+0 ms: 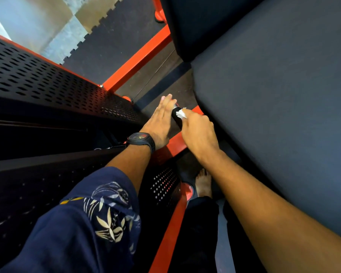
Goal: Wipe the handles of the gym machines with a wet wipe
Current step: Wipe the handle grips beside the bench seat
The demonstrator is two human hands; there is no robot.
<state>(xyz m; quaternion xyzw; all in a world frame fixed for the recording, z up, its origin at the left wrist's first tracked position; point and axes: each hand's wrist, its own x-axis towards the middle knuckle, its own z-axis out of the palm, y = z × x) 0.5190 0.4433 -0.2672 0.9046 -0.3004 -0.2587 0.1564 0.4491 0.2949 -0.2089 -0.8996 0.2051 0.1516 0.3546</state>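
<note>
A short black handle (175, 117) with a metal end sticks out from the orange machine frame near the middle of the view. My right hand (198, 133) pinches a crumpled white wet wipe (181, 113) and presses it against the handle's right side. My left hand (161, 120), with a black watch on the wrist, lies flat with fingers straight along the handle's left side, touching it. The lower part of the handle is hidden behind my right hand.
A large dark padded seat (274, 95) fills the right side. A black perforated metal guard (47, 79) runs along the left. Orange frame bars (138, 60) cross the dark rubber floor. A bare foot (204, 184) stands below my right forearm.
</note>
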